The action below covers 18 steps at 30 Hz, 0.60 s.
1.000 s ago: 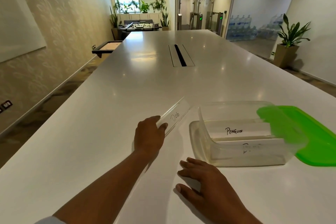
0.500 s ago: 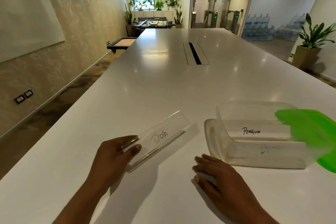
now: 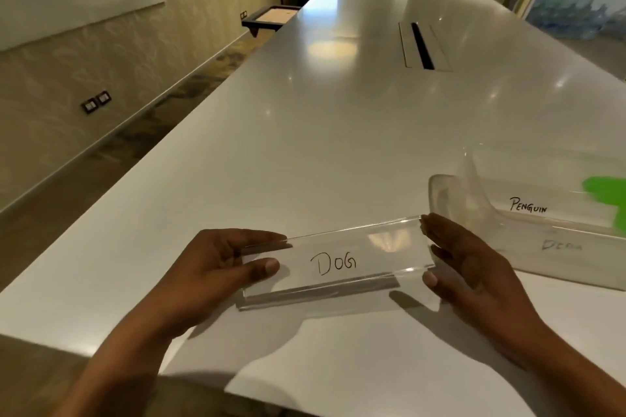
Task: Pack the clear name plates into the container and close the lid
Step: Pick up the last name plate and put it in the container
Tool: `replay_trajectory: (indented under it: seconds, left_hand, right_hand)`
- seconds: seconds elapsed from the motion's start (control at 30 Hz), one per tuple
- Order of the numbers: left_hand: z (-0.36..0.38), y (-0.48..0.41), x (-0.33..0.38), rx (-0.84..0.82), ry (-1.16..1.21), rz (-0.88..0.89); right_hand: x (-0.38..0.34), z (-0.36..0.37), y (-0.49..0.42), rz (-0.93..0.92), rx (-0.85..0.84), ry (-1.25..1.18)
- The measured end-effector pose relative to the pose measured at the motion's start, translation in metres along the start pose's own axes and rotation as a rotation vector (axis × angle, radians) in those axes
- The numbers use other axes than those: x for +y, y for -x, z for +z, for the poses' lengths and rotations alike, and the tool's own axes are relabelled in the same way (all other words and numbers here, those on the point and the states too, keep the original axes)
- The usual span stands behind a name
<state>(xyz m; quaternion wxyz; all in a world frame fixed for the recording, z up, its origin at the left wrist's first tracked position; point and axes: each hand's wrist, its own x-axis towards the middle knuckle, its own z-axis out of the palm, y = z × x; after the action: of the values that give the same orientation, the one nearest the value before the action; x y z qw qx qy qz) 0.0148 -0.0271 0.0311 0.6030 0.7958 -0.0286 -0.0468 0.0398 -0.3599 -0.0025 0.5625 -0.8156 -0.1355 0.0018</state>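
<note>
Since before, my right hand [image 3: 474,267] joined my left hand [image 3: 216,264]; both now pinch the Dog plate's [image 3: 338,262] ends just off the table [image 3: 305,132]. Keep it level, carry right into the container [image 3: 559,240] beside Penguin.

The name plate [image 3: 338,264] is made of clear, glossy plastic, with bright glints carried along its edges and "DOG" handwritten on white paper inside. The container [image 3: 528,223] is seen as smooth, transparent plastic, slightly cloudy at its walls. The lid [image 3: 606,186] appears as bright green plastic. The desk [image 3: 305,145] is finished in smooth, white, glossy laminate, in which ceiling lights are mirrored.
</note>
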Motion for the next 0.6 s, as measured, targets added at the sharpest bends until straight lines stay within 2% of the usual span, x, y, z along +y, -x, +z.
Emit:
replay_trajectory:
  seconds: [0.07,0.13,0.33,0.5,0.6]
  left_hand:
    - [0.002,0.001,0.004,0.005,0.035,0.019]
    - [0.005,0.000,0.010,0.015,0.066,0.050]
    - [0.022,-0.007,0.034,0.059,0.197,0.170]
    - [0.030,-0.012,0.043,0.126,0.301,0.206]
    - [0.038,-0.017,0.047,0.101,0.389,0.226]
  right_hand:
    - [-0.006,-0.003,0.000,-0.004,-0.045,-0.220]
    - [-0.014,-0.004,0.000,-0.009,-0.061,-0.338]
    - [-0.033,-0.009,-0.002,-0.064,0.088,-0.515]
    - [-0.045,-0.015,-0.001,-0.107,0.123,-0.733]
    - [-0.049,-0.020,0.002,-0.106,0.157,-0.775]
